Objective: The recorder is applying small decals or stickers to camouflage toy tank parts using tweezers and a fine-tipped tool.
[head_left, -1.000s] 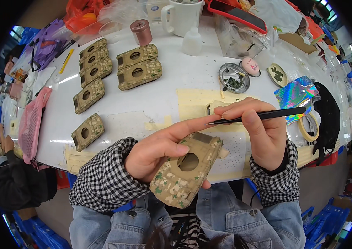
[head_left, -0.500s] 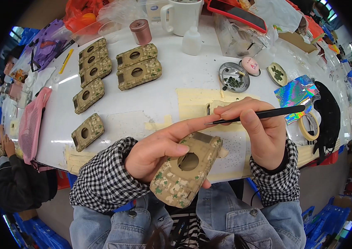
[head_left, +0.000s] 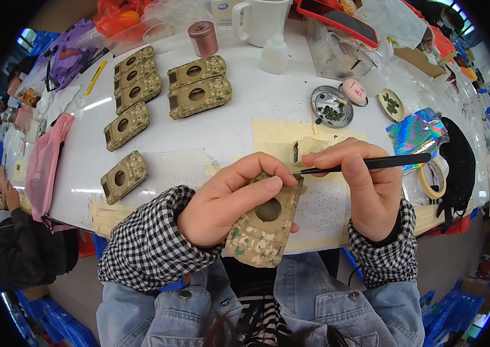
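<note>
My left hand (head_left: 222, 202) is closed around a camouflage-patterned toy tank hull (head_left: 256, 240) with a round hole in its top. The hull is tilted, and my left fingers cover part of its far end. Black tweezers (head_left: 398, 161) are pinched in my right hand (head_left: 375, 199), pointing left. Their thin tip meets my left fingertips at the hull's far corner; anything in the tip is too small to make out. More camouflage hulls stand on the left of the table, among them a single near one (head_left: 124, 177) and a pair (head_left: 200, 97) farther back.
A round metal dish (head_left: 314, 110) and a pale oval dish (head_left: 382, 109) hold small green pieces. Beyond them are a phone (head_left: 337, 22), a white mug (head_left: 265, 23) and a squeeze bottle (head_left: 274, 56). Tape (head_left: 432, 178) lies right; a pink mesh bag (head_left: 50, 168) hangs left.
The hull has been raised and turned more upright, with my left fingers shifted onto its far end. The tweezers' tip has stayed by my left fingertips, moving slightly right.
</note>
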### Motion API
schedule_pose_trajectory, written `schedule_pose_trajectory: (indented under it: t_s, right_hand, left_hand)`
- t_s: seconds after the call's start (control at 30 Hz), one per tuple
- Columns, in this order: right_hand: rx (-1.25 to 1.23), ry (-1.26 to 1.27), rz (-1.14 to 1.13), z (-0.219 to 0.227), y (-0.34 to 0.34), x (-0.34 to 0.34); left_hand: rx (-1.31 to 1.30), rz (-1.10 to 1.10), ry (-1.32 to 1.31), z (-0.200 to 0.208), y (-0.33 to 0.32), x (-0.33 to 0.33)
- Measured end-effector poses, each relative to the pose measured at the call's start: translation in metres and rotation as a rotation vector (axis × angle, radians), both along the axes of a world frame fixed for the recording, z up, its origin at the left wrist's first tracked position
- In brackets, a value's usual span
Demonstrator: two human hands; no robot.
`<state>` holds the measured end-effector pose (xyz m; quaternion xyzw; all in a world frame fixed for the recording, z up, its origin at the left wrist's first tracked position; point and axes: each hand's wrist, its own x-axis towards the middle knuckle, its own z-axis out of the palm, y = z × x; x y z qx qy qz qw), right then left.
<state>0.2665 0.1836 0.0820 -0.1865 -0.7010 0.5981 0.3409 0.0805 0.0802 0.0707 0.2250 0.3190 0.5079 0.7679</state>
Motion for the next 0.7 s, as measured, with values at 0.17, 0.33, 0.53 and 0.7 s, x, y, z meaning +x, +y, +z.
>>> schedule_pose_trajectory:
  t_s: [0.17,0.33,0.53,0.7]
  right_hand:
    - [-0.006,-0.016,0.029,-0.0017,-0.0010,-0.0013]
    - [0.101,-0.008,-0.018,-0.0036,-0.0031,-0.0027]
    - [0.154,-0.032,-0.028,-0.0044,-0.0023,-0.0040]
    - [0.146,-0.052,-0.028,-0.0033,-0.0028,-0.0052]
  left_hand:
    - [0.017,0.048,0.071,-0.0086,-0.0006,0.0013]
    - [0.033,0.063,0.102,-0.0078,0.0007,0.0024]
    - [0.052,0.078,0.136,-0.0126,0.0011,0.0016]
    - [0.034,0.094,0.125,-0.0116,0.0007,0.0037]
